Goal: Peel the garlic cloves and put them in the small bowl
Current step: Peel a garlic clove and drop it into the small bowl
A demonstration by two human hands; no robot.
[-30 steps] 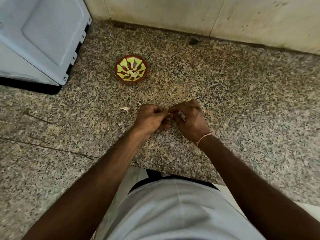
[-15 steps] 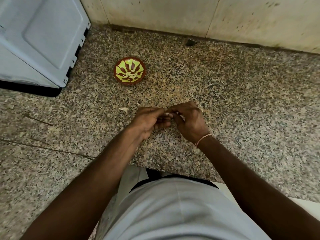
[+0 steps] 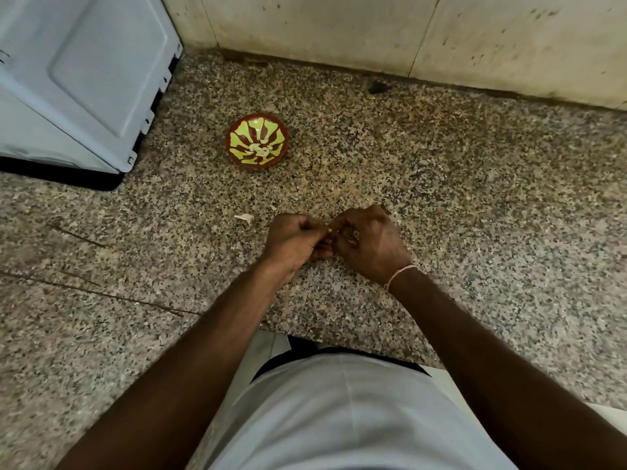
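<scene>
Brown small bowl (image 3: 257, 141) with yellow-green petal pattern, speckled grey-and-tan granite counter (image 3: 441, 198), pale blue-grey appliance (image 3: 78, 72)

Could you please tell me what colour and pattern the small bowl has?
The small bowl is reddish-brown with yellow-green petal shapes radiating from its centre, seen in the head view.
</scene>
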